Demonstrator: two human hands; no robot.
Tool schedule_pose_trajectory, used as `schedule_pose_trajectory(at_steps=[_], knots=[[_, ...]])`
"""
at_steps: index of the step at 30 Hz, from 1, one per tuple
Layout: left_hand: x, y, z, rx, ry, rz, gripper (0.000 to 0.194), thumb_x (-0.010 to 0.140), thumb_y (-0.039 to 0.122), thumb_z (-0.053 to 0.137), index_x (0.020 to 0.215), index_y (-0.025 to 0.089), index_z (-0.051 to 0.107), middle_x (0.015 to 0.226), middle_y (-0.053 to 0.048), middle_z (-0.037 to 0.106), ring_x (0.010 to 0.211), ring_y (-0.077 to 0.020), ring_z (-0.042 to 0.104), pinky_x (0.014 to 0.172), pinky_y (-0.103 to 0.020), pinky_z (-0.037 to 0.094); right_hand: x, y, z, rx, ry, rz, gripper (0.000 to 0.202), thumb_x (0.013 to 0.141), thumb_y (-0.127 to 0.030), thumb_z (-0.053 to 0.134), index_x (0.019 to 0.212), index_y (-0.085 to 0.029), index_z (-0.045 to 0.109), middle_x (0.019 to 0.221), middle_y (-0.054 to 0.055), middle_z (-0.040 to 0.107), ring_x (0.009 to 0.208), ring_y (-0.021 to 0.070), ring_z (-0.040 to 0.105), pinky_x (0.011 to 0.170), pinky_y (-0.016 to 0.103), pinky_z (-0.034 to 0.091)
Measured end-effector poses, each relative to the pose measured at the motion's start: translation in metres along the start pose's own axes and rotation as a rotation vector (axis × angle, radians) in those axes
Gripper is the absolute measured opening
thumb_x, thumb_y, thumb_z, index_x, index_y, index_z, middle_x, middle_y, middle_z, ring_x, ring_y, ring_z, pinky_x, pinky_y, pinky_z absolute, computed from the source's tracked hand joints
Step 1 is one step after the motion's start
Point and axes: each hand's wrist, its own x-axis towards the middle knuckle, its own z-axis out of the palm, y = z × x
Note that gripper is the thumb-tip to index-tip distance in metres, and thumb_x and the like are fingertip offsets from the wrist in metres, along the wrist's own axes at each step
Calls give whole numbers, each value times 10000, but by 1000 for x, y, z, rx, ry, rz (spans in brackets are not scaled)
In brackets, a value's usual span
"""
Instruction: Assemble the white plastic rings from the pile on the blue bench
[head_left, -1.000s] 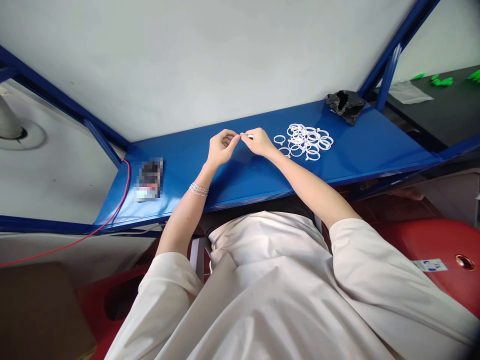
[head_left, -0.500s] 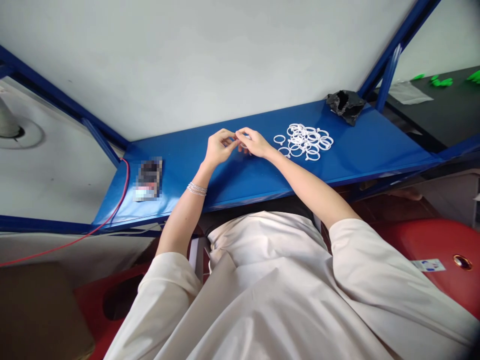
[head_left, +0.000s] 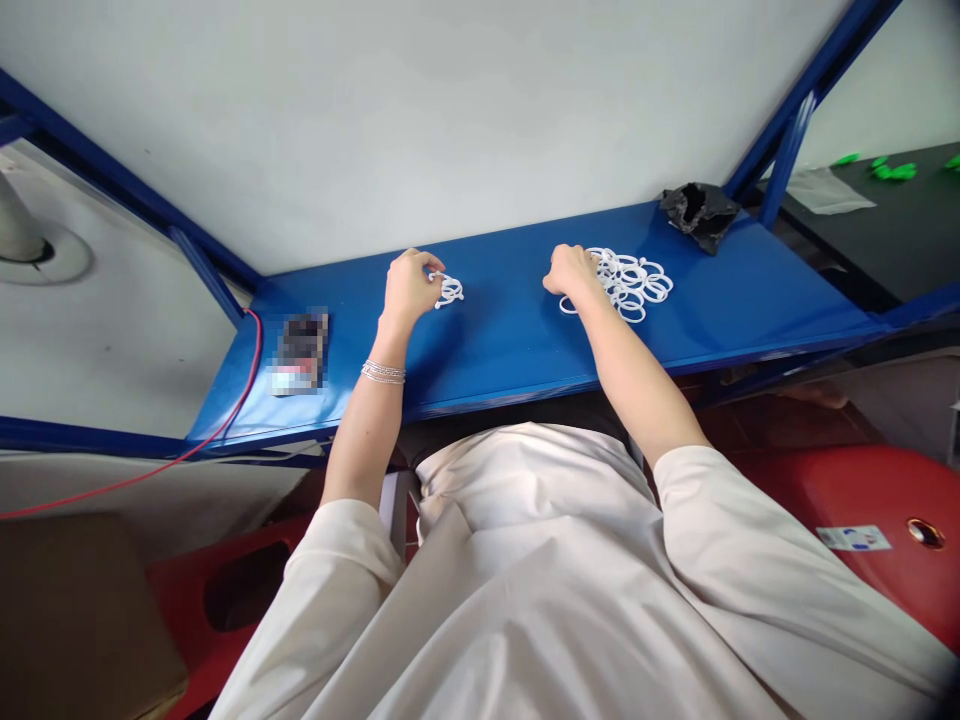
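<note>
My left hand is curled around the edge of a small cluster of white rings at the middle left of the blue table. Its fingers hold the rings just above or on the surface; the exact contact is hard to see. To the right, my right hand reaches down at the left edge of a pile of white rings. Its fingertips point away from me and are mostly hidden behind the hand, so what they grip does not show.
A crumpled black bag lies at the table's back right. A blurred rectangular item sits on the left, beside a red cable. Blue metal bars frame both ends. A red stool stands at the lower right.
My hands were together over the table's middle and have moved apart. The right one is now at the ring pile; the left has shifted slightly left, and a cluster of rings shows beside it.
</note>
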Motion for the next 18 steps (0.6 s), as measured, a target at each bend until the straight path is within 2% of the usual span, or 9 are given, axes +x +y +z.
schedule_pose_trajectory(at_steps=[3, 7, 13, 16, 18], knots=[[-2, -3, 0, 56, -46, -31, 211, 741, 61, 768, 822, 252, 724, 868, -72, 688, 925, -297, 663, 978, -473, 561, 2, 1, 5, -13, -31, 38, 398, 948, -406, 902, 1127, -72, 779, 1294, 311, 693, 1438, 550, 579, 1223, 851, 376], [-4, -4, -1, 119, -119, -57, 201, 721, 89, 805, 784, 252, 705, 850, -73, 715, 873, -293, 668, 920, -446, 568, 1, 0, 7, 43, -11, -4, 357, 922, -366, 928, 1107, -101, 777, 1292, 280, 705, 1410, 523, 595, 1212, 837, 409], [-7, -7, -2, 72, -157, -8, 226, 672, 121, 889, 726, 259, 718, 752, -58, 729, 777, -283, 695, 824, -428, 592, -9, -14, -4, -38, -81, 61, 279, 903, -216, 914, 1109, -91, 774, 1304, 286, 683, 1398, 535, 593, 1204, 843, 407], [-9, -1, -4, 52, -177, 16, 198, 732, 191, 902, 725, 257, 715, 740, -61, 732, 775, -291, 729, 804, -424, 602, -16, -24, -13, -58, -106, 90, 308, 919, -165, 882, 1191, -65, 776, 1365, 303, 665, 1424, 537, 590, 1211, 824, 424], [-10, 11, -8, 124, -209, -45, 157, 777, 220, 881, 772, 246, 726, 810, -76, 764, 843, -306, 763, 848, -429, 609, -20, -27, -18, -69, -130, 87, 367, 928, -146, 858, 1273, -61, 764, 1427, 305, 647, 1444, 528, 588, 1215, 804, 449]])
